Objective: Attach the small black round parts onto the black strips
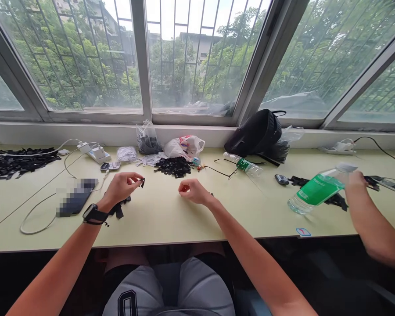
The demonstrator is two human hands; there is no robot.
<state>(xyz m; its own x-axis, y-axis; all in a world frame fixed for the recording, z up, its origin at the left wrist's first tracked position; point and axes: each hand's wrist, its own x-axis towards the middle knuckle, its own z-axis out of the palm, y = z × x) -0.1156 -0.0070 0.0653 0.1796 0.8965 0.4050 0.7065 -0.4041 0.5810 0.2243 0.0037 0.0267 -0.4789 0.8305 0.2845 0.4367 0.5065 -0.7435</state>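
Observation:
My left hand (pixel 123 188) pinches a small black strip (pixel 142 182) between thumb and fingertips, above the table. More black strips (pixel 118 208) lie under and beside that wrist, which wears a dark watch (pixel 95 213). To the right, my right hand (pixel 194 191) is closed with its fingers curled together, low over the tabletop. Whatever its fingers hold, if anything, is hidden. Beyond both hands sits a pile of black strips (pixel 174 166), with a white plastic bag (pixel 184 146) behind it.
A phone (pixel 77 197) with a cable lies left, near a power strip (pixel 98 152). Eyeglasses (pixel 229 175) and a lying bottle (pixel 245 165) are ahead, before a black bag (pixel 256 131). At right, a co-worker's hand (pixel 355 182) holds a green-labelled bottle (pixel 319 191).

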